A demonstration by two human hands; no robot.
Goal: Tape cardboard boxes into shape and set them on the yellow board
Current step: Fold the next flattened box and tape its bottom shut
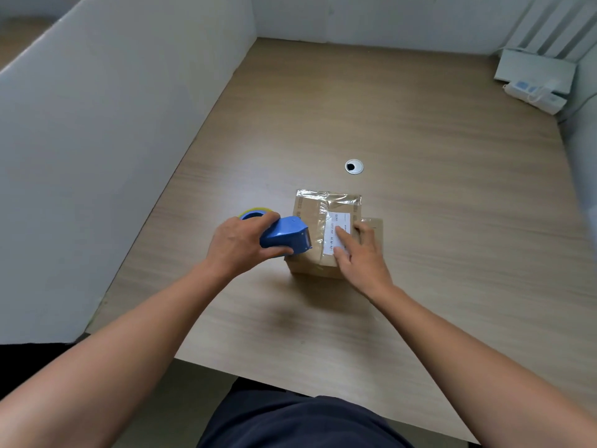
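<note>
Left hand [240, 242] clenches the blue plastic tape dispenser [284, 236] at the small brown cardboard box [324, 234]; right hand [361, 253], grip released, presses it steady on the wood-grain tabletop [420, 189].

Person's body as seen: the left forearm [135, 344] and the right forearm [458, 347] are bare along their whole visible length, from frame edge to wrist. The left hand [239, 244] and the right hand [361, 253] are likewise bare. At bottom centre, a dark navy garment [300, 421] of soft matte fabric shows shallow folds; type of garment cannot be determined.
</note>
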